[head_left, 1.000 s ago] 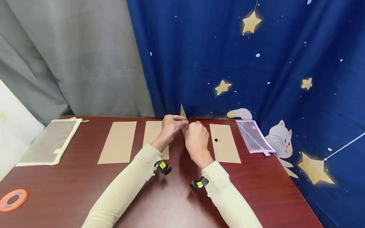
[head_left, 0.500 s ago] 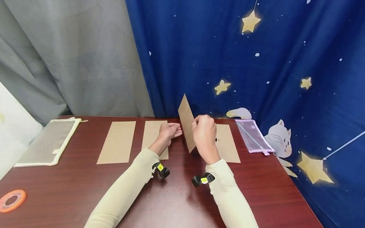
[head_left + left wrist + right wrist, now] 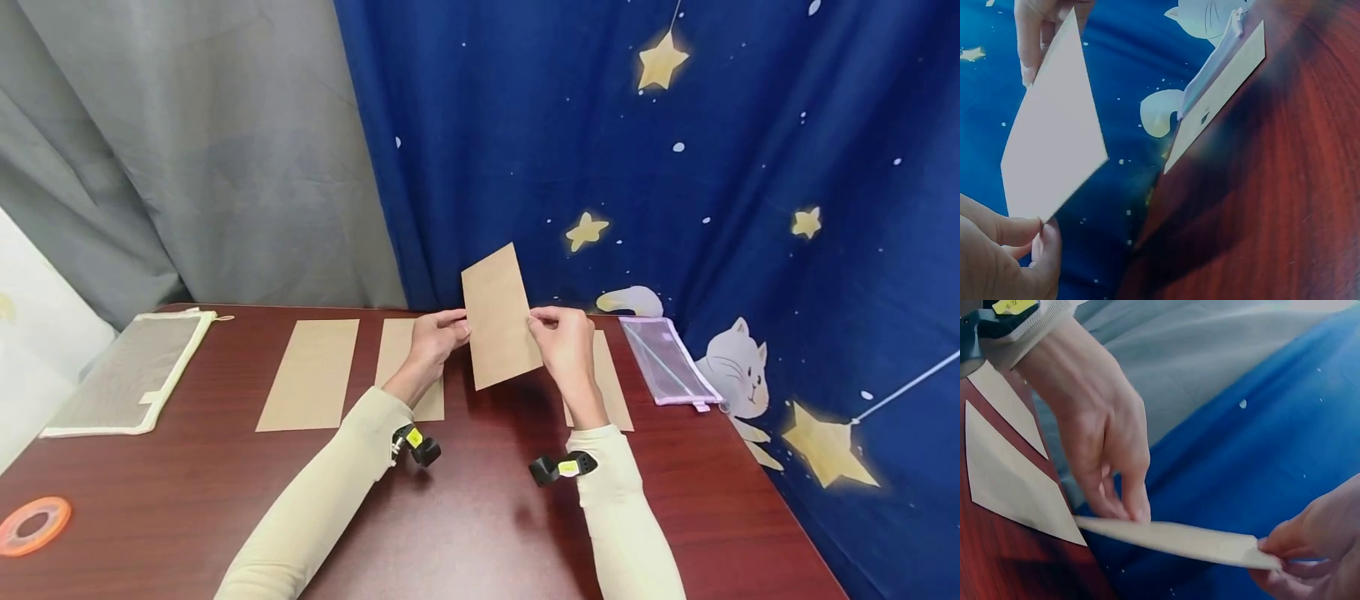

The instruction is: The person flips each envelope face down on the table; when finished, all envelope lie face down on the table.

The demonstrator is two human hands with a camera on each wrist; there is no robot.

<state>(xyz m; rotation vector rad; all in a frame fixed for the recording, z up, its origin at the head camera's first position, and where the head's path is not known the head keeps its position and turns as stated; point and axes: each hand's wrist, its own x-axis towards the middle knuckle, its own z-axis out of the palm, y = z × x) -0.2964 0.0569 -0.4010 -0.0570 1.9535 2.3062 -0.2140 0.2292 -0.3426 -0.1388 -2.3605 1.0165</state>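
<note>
A plain tan paper card (image 3: 498, 321) is held up, tilted, over the middle of the table's far side. At its left edge my left hand (image 3: 435, 340) pinches it between thumb and fingers. My right hand (image 3: 564, 343) grips the opposite edge the same way. The left wrist view shows the card's broad face (image 3: 1054, 131) between both hands, while the right wrist view has it nearly edge-on. Behind the right hand lies another tan card (image 3: 611, 383), partly covered; its small black mark shows in the left wrist view.
Two more tan cards lie flat to the left, one outer card (image 3: 309, 375) and one inner card (image 3: 392, 342) partly behind the left hand. A white-edged mesh pouch (image 3: 135, 375), a purple mesh pouch (image 3: 667, 358) and an orange tape roll (image 3: 33, 527) rest on the table (image 3: 465, 533).
The card has turned from nearly edge-on to show its face and has risen. My right hand has moved right with it; the left let go, opened, then took its left edge.
</note>
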